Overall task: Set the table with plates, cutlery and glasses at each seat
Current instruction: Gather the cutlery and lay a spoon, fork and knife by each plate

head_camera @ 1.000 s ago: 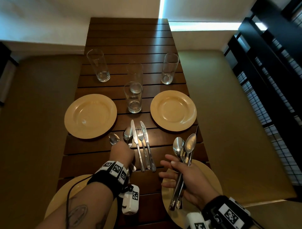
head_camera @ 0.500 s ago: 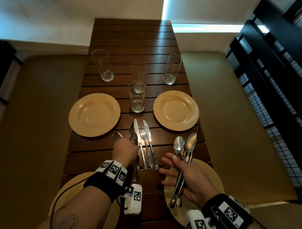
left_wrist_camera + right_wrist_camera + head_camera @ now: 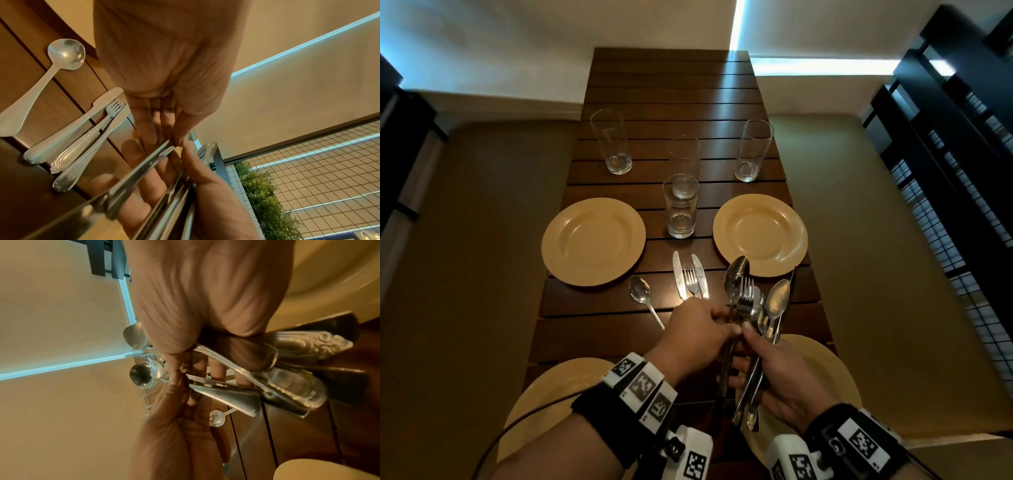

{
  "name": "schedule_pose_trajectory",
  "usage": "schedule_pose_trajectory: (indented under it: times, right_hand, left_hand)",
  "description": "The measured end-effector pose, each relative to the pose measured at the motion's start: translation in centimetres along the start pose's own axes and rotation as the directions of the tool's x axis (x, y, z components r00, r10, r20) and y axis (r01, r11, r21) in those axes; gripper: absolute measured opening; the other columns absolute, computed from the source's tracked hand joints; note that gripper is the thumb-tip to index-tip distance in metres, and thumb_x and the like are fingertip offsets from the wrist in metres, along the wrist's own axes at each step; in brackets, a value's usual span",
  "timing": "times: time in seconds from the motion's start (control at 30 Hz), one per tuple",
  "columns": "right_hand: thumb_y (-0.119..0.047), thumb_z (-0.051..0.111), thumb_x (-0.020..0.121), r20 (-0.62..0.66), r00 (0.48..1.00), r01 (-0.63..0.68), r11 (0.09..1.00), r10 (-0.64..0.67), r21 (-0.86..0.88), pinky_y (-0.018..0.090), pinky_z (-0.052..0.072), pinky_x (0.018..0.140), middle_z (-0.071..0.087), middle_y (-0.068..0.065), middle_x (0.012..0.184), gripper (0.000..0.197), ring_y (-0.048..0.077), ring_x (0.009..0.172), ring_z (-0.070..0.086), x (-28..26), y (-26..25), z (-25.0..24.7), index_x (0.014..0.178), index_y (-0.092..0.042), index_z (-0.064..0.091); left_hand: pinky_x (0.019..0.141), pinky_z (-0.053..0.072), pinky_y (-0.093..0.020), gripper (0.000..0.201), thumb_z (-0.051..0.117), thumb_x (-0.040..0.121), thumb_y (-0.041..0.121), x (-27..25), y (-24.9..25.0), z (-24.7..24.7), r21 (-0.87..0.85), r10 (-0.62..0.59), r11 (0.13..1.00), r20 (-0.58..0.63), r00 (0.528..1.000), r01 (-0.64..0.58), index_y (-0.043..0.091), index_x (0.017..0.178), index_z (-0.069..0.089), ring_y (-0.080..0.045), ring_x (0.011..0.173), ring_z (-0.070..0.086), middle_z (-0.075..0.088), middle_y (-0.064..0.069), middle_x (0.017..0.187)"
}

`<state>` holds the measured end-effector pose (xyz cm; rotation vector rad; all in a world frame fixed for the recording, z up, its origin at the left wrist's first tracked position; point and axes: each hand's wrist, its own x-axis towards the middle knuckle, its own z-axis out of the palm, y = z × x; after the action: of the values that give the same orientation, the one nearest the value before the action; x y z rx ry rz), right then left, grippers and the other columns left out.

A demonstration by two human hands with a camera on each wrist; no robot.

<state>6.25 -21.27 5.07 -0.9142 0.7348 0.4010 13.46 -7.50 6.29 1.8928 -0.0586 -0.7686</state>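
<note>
My right hand [image 3: 756, 342] grips a bundle of cutlery [image 3: 760, 308] above the near right plate [image 3: 828, 359]; spoons and a fork stick out of it. My left hand [image 3: 724, 325] pinches the handle of a spoon [image 3: 736, 274] and holds it against the bundle, so both hands touch. The left wrist view shows thumb and fingers [image 3: 174, 141] closed on a handle. Handles [image 3: 287, 386] fan out under my right palm. On the table lie a spoon [image 3: 640, 294], two knives and a fork [image 3: 691, 279]. Yellow plates [image 3: 593, 241] [image 3: 760, 234] sit further up.
Several empty glasses stand on the dark slatted table [image 3: 671, 85]: one far left [image 3: 611, 142], one far right [image 3: 753, 150], two in the middle [image 3: 680, 205]. A fourth plate [image 3: 551, 397] lies under my left forearm. Padded benches flank the table; a dark grille is on the right.
My left hand has lifted a spoon from the pile beside the knives and carried it right to the bundle in my right hand. The right hand has risen slightly.
</note>
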Motion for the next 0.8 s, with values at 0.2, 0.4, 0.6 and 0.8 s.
schedule_pose_trajectory:
  times: [0.2, 0.4, 0.6, 0.8]
  right_hand:
    - [-0.034, 0.051, 0.101, 0.039, 0.999, -0.012, 1.000, 0.012, 0.006, 0.052, 0.057, 0.081, 0.068, 0.033, 0.117, 0.041, 0.043, 0.095, 0.069, 0.1, 0.4, -0.4, 0.123, -0.002, 0.065]
    - [-0.041, 0.052, 0.099, 0.023, 1.000, -0.005, 1.000, 0.005, 0.012, 0.059, 0.048, 0.095, 0.066, 0.034, 0.114, 0.042, 0.042, 0.097, 0.062, 0.5, 0.8, -0.8, 0.118, -0.010, 0.073]
    - [-0.041, 0.066, 0.090, -0.087, 0.996, -0.008, 0.996, 0.016, 0.094, 0.030, 0.043, 0.052, 0.053, 0.006, 0.065, 0.037, 0.013, 0.047, 0.043, 1.0, 0.4, -2.2, 0.089, -0.004, 0.067]
    - [-0.042, 0.076, 0.083, -0.109, 0.993, -0.031, 0.999, 0.035, 0.039, 0.030, 0.035, 0.048, 0.033, 0.002, 0.051, 0.041, 0.016, 0.047, 0.031, 1.2, -0.1, -4.3, 0.065, -0.017, 0.049]
  left_hand:
    - [0.065, 0.063, -0.033, 0.021, 0.081, 0.084, 0.016, -0.1, -0.4, 0.6, -0.006, -0.033, 0.999, -0.034, 0.999, 0.033, 0.020, 0.093, 0.063, -0.014, 0.073, 0.075, 0.077, -0.002, 0.080]
    - [0.062, 0.065, -0.041, 0.006, 0.073, 0.090, 0.016, -0.6, -0.5, 1.4, 0.076, 0.046, 0.996, 0.041, 0.998, -0.049, 0.020, 0.090, 0.069, -0.019, 0.060, 0.074, 0.076, -0.004, 0.078]
    - [0.077, 0.061, -0.036, 0.008, 0.058, 0.100, 0.026, -0.5, -1.2, 1.0, 0.216, 0.088, 0.971, 0.083, 0.993, -0.105, 0.028, 0.092, 0.061, -0.009, 0.078, 0.071, 0.075, 0.003, 0.083]
    - [0.072, 0.063, -0.035, 0.011, 0.066, 0.096, 0.028, 3.9, -4.4, -1.4, 0.241, -0.089, 0.961, -0.203, 0.975, 0.138, 0.020, 0.089, 0.067, -0.012, 0.074, 0.071, 0.072, 0.002, 0.086]
